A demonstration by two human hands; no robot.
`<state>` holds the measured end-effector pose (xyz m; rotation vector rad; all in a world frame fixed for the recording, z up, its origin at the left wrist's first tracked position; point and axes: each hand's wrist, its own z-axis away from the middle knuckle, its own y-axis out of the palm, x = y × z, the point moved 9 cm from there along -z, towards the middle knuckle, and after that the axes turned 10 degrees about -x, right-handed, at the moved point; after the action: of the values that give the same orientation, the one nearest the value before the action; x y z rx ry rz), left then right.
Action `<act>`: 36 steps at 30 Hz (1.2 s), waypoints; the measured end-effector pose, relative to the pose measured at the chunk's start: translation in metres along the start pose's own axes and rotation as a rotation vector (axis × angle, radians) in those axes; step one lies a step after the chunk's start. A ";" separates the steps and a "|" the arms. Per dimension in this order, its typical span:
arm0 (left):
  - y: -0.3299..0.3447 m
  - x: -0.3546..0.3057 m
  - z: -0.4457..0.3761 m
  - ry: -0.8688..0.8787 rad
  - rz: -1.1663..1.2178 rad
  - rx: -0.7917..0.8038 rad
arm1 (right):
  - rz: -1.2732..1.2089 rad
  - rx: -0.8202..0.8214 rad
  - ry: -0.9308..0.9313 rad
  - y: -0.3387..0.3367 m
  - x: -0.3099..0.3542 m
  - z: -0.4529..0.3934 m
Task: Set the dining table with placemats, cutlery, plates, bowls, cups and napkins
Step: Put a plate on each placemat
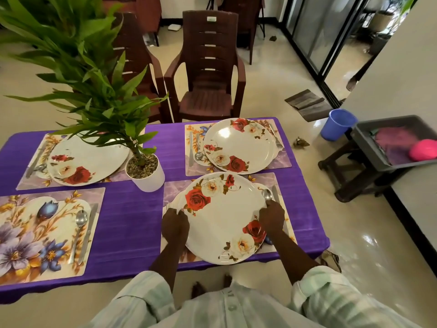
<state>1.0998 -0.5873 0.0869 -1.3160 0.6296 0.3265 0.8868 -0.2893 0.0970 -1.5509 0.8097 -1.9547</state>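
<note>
Nearest the person, a round white plate [224,216] printed with red and cream roses lay on a floral placemat [282,185] at the surface's near right corner. The left hand [175,224] grasped its rim at nine o'clock and the right hand [272,215] grasped the rim at three o'clock, fingers curled over the edge. Just beyond the right hand, at about two o'clock of the plate, a spoon [267,194] and a knife [275,191] lay on the placemat. At the plate's nine o'clock, well apart, a bare placemat [35,233] carried only cutlery. Farther off, at twelve o'clock, a second rose plate [238,145] sat on its mat, and at ten o'clock a third plate [82,162] lay behind a potted plant [144,171] on the purple surface [132,221].
</note>
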 end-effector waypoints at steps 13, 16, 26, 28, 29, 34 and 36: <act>-0.001 0.001 -0.002 -0.024 -0.037 -0.012 | 0.029 -0.025 -0.051 -0.004 0.006 0.006; -0.002 0.001 0.000 -0.025 -0.039 -0.027 | 0.050 -0.010 -0.068 -0.002 0.004 0.003; -0.009 -0.001 0.001 0.015 -0.106 -0.038 | 0.177 -0.006 -0.120 0.001 0.004 -0.007; -0.010 0.000 0.001 0.019 -0.131 -0.036 | 0.204 0.004 -0.149 0.003 0.004 -0.007; -0.010 0.000 0.001 0.019 -0.146 -0.035 | 0.215 0.010 -0.162 0.003 0.005 -0.007; -0.009 0.000 0.000 0.013 -0.101 -0.027 | 0.399 -0.008 -0.231 0.000 0.011 -0.008; -0.011 -0.003 0.000 0.021 -0.073 -0.033 | 0.424 -0.002 -0.226 0.000 0.014 -0.009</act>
<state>1.1031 -0.5895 0.0971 -1.3719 0.5947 0.2649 0.8748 -0.2981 0.1047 -1.4283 0.9509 -1.4493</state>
